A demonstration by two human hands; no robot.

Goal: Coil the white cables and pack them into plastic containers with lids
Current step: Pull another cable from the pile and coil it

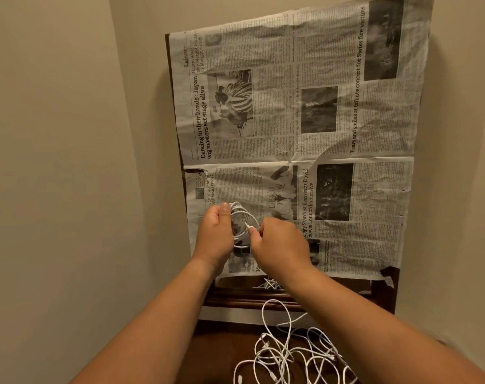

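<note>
The left hand (215, 231) grips a coiled white cable (242, 225) above the newspaper (305, 120) spread over the wooden table (382, 292). Just right of the coil, the right hand (280, 245) pinches its loose end. A tangle of white cables (294, 353) lies nearer the person.

- likely a home: plain beige walls (55, 134) close in a narrow nook
- a dark wooden table (230, 300) with a moulded edge fills it
- an opened newspaper (291, 120) covers its top
</note>
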